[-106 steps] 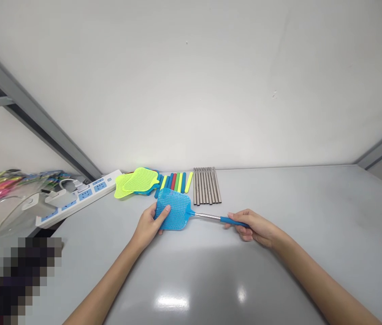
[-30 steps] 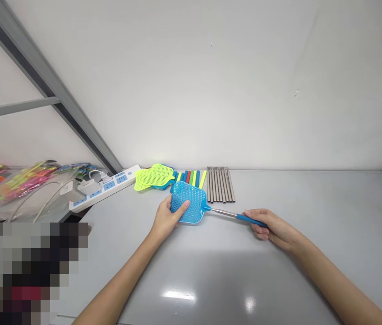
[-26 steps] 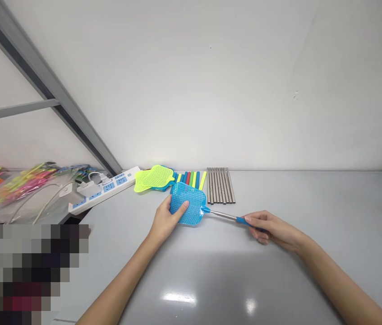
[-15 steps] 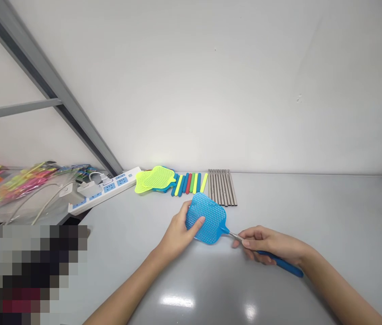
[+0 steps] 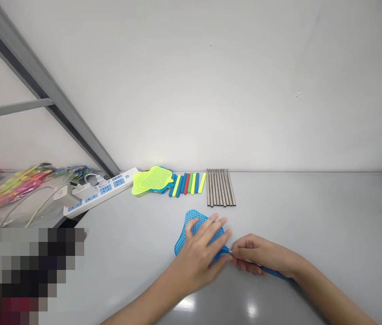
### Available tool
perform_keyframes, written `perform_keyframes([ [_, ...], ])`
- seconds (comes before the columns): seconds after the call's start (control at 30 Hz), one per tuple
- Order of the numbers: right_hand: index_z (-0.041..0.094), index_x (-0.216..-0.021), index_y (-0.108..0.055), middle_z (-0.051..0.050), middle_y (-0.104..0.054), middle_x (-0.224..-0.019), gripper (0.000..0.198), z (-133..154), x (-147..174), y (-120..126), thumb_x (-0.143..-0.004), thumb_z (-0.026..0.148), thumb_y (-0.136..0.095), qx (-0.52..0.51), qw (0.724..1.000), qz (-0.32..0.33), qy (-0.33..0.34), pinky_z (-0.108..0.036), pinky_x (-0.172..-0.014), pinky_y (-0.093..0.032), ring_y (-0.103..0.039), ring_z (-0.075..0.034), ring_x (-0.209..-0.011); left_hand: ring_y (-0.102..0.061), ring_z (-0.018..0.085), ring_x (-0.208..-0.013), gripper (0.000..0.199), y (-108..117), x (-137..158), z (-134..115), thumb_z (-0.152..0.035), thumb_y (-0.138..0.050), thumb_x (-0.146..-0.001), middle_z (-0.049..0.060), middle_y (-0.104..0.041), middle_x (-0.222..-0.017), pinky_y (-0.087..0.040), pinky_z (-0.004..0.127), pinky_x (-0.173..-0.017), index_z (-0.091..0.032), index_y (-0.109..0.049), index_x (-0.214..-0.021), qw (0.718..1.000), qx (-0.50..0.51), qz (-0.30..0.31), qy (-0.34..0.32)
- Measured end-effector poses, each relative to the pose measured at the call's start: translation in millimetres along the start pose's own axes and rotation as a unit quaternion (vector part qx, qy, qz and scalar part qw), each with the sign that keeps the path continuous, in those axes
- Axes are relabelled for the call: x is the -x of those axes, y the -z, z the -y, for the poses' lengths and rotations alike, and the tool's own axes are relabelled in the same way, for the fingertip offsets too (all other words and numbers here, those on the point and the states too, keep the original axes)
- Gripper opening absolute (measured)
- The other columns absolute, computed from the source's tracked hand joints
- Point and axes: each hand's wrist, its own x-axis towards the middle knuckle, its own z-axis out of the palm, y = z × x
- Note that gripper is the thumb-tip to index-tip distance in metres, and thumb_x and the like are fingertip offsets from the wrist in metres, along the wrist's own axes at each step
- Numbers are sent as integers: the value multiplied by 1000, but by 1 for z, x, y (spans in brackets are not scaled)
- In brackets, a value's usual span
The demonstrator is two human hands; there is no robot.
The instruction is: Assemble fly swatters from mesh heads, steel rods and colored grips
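A fly swatter with a blue mesh head (image 5: 195, 216) lies slantwise over the front of the table, head to the left. My left hand (image 5: 200, 253) is over the head with its fingers spread, partly covering the mesh and the neck. Just right of the neck, my right hand (image 5: 267, 255) grips the thin metal shaft, thumb against fingers. The blue handle (image 5: 277, 273) runs back beneath my right palm, mostly hidden. Only a short bit of shaft shows between the neck and my right fingertips.
Along the wall lie yellow and blue swatter heads (image 5: 155, 178), a row of coloured handle grips (image 5: 192, 184) and several metal tubes (image 5: 220, 187). A white power strip (image 5: 104, 192) with plugs stands left, near bagged colourful items (image 5: 25, 185). Pixelation covers the lower left.
My left hand has gone from pinching the mesh head's edge to spreading over it near the neck. The swatter is lower and further left; my right hand has slid closer to the neck.
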Motion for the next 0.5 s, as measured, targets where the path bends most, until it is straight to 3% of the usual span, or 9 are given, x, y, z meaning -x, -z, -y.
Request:
perform_keyframes([
  [0.17,13,-67,-54,2,-44,-55,22,2,-1,-6,-77,28,-42,21,1000,6,-16,-17,-36,-21,-32,-4,-40,-40,19,-108,18,-6,-1,-8,-20,-33,-85,3,-55,-99,-19,43,-93,-19,-50,-90,997,53,55,-25],
  [0.27,12,-68,-56,2,-42,-54,22,3,-1,-7,-77,29,-43,32,999,18,-17,-17,-36,-21,-31,-4,-41,-45,16,-92,13,-7,-1,-9,-16,-36,-81,1,-53,-80,-19,42,-93,-18,-49,-78,995,50,81,-24],
  [0.5,12,-64,-55,3,-39,-53,20,2,-1,-9,-75,24,-43,39,999,27,-22,-16,-38,-22,-31,-4,-43,-43,15,-83,12,1,-1,-9,-13,-38,-78,-1,-48,-73,-18,42,-93,-19,-47,-73,992,60,109,-36],
])
